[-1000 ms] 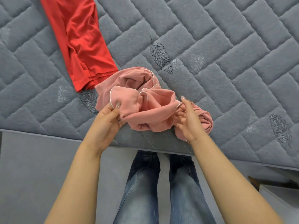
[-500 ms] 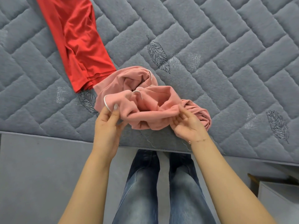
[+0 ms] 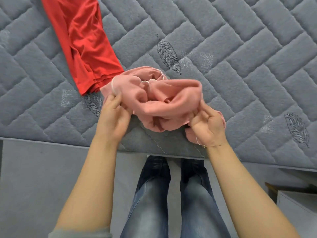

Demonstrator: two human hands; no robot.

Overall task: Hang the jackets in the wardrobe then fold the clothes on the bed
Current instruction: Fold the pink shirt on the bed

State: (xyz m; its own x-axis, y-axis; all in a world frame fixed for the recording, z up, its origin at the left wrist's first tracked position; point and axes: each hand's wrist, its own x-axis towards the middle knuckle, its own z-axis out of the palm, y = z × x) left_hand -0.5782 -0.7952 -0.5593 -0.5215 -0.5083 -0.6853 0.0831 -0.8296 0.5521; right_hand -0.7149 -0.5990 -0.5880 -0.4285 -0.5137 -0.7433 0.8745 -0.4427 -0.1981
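Pink garment [image 3: 164, 102] held bunched by left hand [image 3: 114, 115] and right hand [image 3: 206, 127].

blue jeans [image 3: 154, 200] — grey floor [image 3: 34, 177] | white furniture corner [image 3: 298, 201] — lower right

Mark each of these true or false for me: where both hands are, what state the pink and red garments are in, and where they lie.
1. Both hands grip the pink garment. True: left hand, right hand.
2. The pink garment is folded flat. False: it is bunched.
3. The red garment lies on the bed. True.
4. The red garment lies to the right of the pink one. False: it lies to the upper left.
5. The left hand holds the red garment. False: it pinches the pink one.
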